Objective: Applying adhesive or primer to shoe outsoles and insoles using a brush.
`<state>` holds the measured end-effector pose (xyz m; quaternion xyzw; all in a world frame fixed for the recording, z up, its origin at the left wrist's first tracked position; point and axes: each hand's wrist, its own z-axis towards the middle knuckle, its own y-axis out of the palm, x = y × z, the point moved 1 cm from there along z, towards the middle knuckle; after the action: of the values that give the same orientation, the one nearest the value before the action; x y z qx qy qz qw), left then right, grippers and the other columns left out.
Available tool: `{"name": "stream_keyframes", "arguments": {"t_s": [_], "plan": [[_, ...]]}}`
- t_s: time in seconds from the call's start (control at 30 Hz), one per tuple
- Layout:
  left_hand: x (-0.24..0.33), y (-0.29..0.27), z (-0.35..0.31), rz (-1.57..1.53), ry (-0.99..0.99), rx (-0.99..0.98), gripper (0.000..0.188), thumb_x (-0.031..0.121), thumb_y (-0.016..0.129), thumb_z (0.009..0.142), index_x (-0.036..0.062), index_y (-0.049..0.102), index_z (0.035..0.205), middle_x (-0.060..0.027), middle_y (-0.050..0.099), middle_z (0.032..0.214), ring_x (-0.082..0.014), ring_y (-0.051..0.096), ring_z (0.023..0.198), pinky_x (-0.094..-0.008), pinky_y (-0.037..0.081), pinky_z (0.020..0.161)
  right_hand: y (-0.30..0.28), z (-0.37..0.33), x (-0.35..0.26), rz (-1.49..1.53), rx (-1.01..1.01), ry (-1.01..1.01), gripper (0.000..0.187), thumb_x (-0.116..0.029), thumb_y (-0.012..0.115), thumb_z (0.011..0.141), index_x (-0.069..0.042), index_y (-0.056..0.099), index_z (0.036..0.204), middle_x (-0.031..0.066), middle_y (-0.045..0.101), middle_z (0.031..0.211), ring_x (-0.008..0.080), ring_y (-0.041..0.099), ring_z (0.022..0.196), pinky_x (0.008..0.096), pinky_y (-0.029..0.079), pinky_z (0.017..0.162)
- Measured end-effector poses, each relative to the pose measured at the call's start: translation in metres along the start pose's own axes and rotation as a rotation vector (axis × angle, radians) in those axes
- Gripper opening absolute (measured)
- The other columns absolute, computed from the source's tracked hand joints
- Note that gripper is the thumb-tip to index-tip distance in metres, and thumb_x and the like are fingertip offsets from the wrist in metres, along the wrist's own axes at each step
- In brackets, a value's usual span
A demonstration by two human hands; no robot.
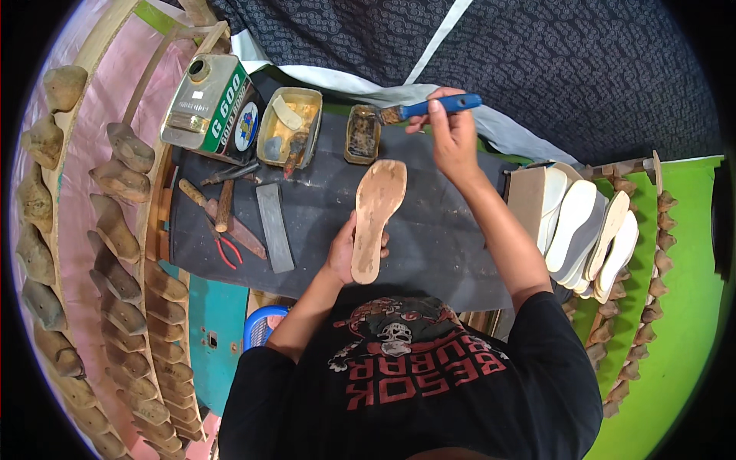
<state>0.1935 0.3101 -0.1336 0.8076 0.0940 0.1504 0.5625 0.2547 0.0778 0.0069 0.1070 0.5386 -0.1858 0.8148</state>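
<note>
My left hand (343, 247) grips a tan shoe insole (377, 207) by its narrow heel end, with the wide toe end pointing away from me. Darker patches mark its upper face. Up and to the right, my right hand (454, 139) holds a paintbrush (441, 106) by its blue handle. The bristles point left, at the right rim of a small rectangular tub (362, 136) stained with dark residue. Whether they touch that rim, I cannot tell.
At the back left stand a metal can (208, 107) and a tray (316, 103) of small tools. A hammer (225, 201), red-handled pliers (222, 247) and a grey whetstone-like bar (274, 228) lie on the left. Insoles (571, 218) stack at right; shoe lasts (115, 226) line the left racks.
</note>
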Motion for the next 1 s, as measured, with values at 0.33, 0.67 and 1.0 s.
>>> {"name": "stream_keyframes", "arguments": {"t_s": [0.33, 0.67, 1.0], "plan": [[-0.004, 0.046, 0.016, 0.067, -0.073, -0.172, 0.049, 0.048, 0.034, 0.106, 0.0124, 0.056, 0.132, -0.0054, 0.063, 0.114, -0.0214, 0.057, 0.096, -0.0398, 0.05, 0.078, -0.041, -0.052, -0.063, -0.43, -0.024, -0.195, 0.014, -0.008, 0.052, 0.103, 0.003, 0.053, 0.111, 0.0077, 0.063, 0.087, 0.0119, 0.064, 0.072, 0.0264, 0.053, 0.065], [-0.021, 0.055, 0.023, 0.021, 0.014, -0.009, 0.047, 0.044, 0.036, 0.104, 0.0119, 0.057, 0.131, -0.0065, 0.067, 0.112, -0.0221, 0.065, 0.097, -0.04, 0.054, 0.084, -0.016, -0.107, -0.12, -0.493, -0.298, -0.124, 0.014, -0.008, 0.065, 0.093, -0.002, 0.057, 0.102, 0.0079, 0.064, 0.072, 0.0179, 0.064, 0.057, 0.0297, 0.051, 0.057], [-0.008, 0.07, 0.027, -0.058, 0.091, -0.202, 0.042, 0.042, 0.04, 0.106, 0.0125, 0.058, 0.129, -0.0053, 0.069, 0.105, -0.0189, 0.066, 0.087, -0.036, 0.056, 0.076, -0.024, -0.106, -0.104, -0.577, -0.265, 0.006, 0.015, -0.006, 0.065, 0.093, -0.001, 0.056, 0.104, 0.0107, 0.065, 0.076, 0.0219, 0.067, 0.062, 0.0327, 0.052, 0.056]]}}
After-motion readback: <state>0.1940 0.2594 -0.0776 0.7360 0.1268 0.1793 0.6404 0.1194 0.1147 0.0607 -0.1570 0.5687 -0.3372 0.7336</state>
